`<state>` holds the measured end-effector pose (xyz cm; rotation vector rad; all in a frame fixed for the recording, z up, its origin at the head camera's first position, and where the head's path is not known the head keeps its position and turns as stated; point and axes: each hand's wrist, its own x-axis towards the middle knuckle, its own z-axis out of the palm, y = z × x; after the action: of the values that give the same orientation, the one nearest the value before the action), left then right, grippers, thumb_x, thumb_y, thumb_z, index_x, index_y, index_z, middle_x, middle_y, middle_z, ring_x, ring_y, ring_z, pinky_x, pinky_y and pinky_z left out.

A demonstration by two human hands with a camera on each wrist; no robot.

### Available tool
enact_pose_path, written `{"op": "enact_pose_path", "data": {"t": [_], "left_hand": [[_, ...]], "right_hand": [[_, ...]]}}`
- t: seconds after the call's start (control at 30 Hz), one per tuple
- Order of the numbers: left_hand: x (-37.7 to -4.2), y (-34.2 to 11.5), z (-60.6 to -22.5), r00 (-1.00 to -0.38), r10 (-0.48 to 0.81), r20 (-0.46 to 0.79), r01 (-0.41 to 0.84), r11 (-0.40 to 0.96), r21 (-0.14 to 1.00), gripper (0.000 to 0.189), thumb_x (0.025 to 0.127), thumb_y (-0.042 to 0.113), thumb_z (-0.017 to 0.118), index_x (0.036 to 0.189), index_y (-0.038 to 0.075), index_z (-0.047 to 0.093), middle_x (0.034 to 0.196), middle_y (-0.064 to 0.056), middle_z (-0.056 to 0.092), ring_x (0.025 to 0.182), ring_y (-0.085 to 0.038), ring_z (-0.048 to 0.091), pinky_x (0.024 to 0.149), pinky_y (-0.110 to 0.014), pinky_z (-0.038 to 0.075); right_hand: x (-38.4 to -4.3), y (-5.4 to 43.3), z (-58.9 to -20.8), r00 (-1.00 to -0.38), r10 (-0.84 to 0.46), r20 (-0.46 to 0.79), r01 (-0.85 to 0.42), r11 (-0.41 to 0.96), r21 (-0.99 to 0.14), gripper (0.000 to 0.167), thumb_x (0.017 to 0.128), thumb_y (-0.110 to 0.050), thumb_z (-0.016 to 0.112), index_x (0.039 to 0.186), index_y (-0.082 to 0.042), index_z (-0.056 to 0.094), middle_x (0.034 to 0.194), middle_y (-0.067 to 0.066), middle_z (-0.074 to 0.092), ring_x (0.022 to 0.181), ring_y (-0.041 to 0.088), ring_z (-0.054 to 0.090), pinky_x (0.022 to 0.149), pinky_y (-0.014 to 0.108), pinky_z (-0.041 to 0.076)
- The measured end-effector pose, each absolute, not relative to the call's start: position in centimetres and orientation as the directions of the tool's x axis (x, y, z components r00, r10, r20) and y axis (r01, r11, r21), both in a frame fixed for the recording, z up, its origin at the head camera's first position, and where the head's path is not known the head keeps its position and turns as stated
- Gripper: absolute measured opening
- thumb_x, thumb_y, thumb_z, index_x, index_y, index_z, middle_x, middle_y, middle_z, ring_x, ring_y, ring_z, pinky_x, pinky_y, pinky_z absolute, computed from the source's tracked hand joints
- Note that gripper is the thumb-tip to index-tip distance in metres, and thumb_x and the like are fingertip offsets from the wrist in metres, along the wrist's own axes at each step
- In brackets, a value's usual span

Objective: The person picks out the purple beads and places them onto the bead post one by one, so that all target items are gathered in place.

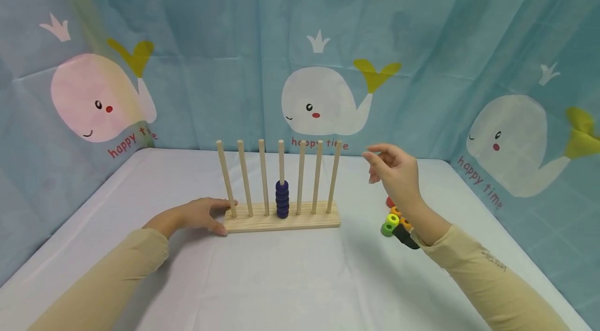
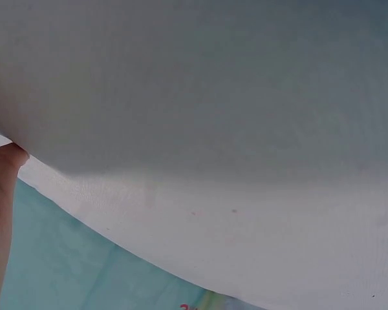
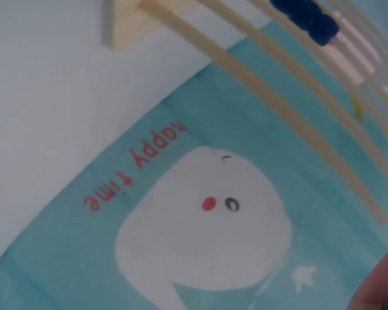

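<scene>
A pale wooden peg rack [image 1: 290,223] stands on the white table, with several upright dowels rising from its base. Purple beads [image 1: 282,200] are stacked on the middle dowel; in the right wrist view these beads [image 3: 304,18] look blue. My left hand [image 1: 199,215] holds the left end of the base, thumb at the front edge and a finger behind. To the right of the last dowel my right hand [image 1: 394,172] is raised, fingers loosely bent and thumb near the index fingertip. No object shows between them. The right wrist view catches only a fingertip.
Loose red, orange, yellow and green beads [image 1: 392,219] lie on the table below the right forearm, which partly covers them. A dark object [image 1: 405,237] by the right cuff is unclear. A blue whale-print curtain [image 1: 215,86] encloses the white table [image 1: 281,279].
</scene>
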<state>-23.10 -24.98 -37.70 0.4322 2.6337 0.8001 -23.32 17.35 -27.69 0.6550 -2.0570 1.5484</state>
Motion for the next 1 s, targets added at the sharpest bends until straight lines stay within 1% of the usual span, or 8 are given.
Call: {"op": "enact_pose_path", "data": {"t": [0.07,0.17,0.27,0.43,0.67,0.83,1.0], "left_hand": [[-23.1,-25.0,-37.7,-0.891,0.383,-0.243,0.183,0.794,0.579,0.083,0.075,0.033,0.084,0.142,0.002,0.047,0.146,-0.029,0.039,0.135,-0.053,0.026,0.104,-0.068,0.022],[-23.1,-25.0,-37.7,-0.891,0.385,-0.243,0.187,0.797,0.575,0.083,0.075,0.033,0.084,0.142,0.001,0.047,0.145,-0.029,0.039,0.135,-0.053,0.027,0.104,-0.068,0.023],[-23.2,-24.9,-37.7,-0.891,0.384,-0.244,0.184,0.794,0.580,0.083,0.075,0.034,0.084,0.142,0.001,0.048,0.145,-0.029,0.040,0.135,-0.053,0.027,0.104,-0.068,0.022],[-23.4,-25.0,-37.8,-0.893,0.379,-0.245,0.181,0.798,0.575,0.084,0.074,0.036,0.084,0.142,0.003,0.048,0.146,-0.028,0.040,0.135,-0.053,0.027,0.105,-0.068,0.022],[-23.3,-25.0,-37.8,-0.890,0.386,-0.244,0.189,0.798,0.572,0.083,0.075,0.035,0.084,0.143,0.003,0.048,0.145,-0.028,0.040,0.135,-0.052,0.028,0.104,-0.068,0.021],[-23.2,-25.1,-37.8,-0.892,0.378,-0.248,0.179,0.799,0.575,0.082,0.075,0.035,0.084,0.143,0.004,0.048,0.145,-0.027,0.041,0.135,-0.052,0.028,0.104,-0.068,0.021],[-23.1,-25.1,-37.9,-0.894,0.376,-0.243,0.179,0.798,0.576,0.082,0.075,0.034,0.084,0.142,0.004,0.048,0.145,-0.028,0.041,0.135,-0.053,0.028,0.104,-0.069,0.021]], "right_hand": [[-23.4,17.9,-27.9,-0.771,-0.092,0.630,-0.630,0.258,-0.733,0.014,0.092,-0.003,0.065,0.100,0.008,0.067,0.061,0.010,0.057,0.047,0.011,0.056,0.053,0.021,0.053],[-23.4,18.8,-28.1,-0.776,-0.097,0.623,-0.622,0.287,-0.729,0.014,0.093,-0.004,0.065,0.101,0.007,0.067,0.061,0.009,0.057,0.048,0.012,0.055,0.053,0.021,0.052],[-23.5,19.7,-28.4,-0.779,-0.096,0.620,-0.612,0.329,-0.719,0.014,0.093,-0.004,0.064,0.103,0.006,0.066,0.062,0.007,0.057,0.048,0.012,0.055,0.053,0.019,0.051],[-24.0,20.9,-28.9,-0.775,-0.091,0.626,-0.609,0.376,-0.699,0.015,0.093,-0.003,0.064,0.105,0.006,0.066,0.063,0.007,0.058,0.049,0.010,0.056,0.054,0.017,0.051],[-24.9,22.9,-29.6,-0.783,-0.088,0.616,-0.581,0.458,-0.673,0.016,0.095,-0.005,0.062,0.107,0.005,0.066,0.064,0.005,0.058,0.051,0.009,0.055,0.055,0.015,0.049],[-25.5,24.1,-30.2,-0.781,-0.095,0.617,-0.580,0.478,-0.660,0.015,0.095,-0.003,0.061,0.107,0.005,0.065,0.063,0.006,0.058,0.052,0.010,0.054,0.055,0.014,0.049],[-26.3,25.3,-30.7,-0.771,-0.113,0.627,-0.591,0.491,-0.639,0.015,0.095,0.003,0.058,0.107,0.010,0.063,0.062,0.004,0.058,0.051,0.009,0.053,0.056,0.012,0.048]]}}
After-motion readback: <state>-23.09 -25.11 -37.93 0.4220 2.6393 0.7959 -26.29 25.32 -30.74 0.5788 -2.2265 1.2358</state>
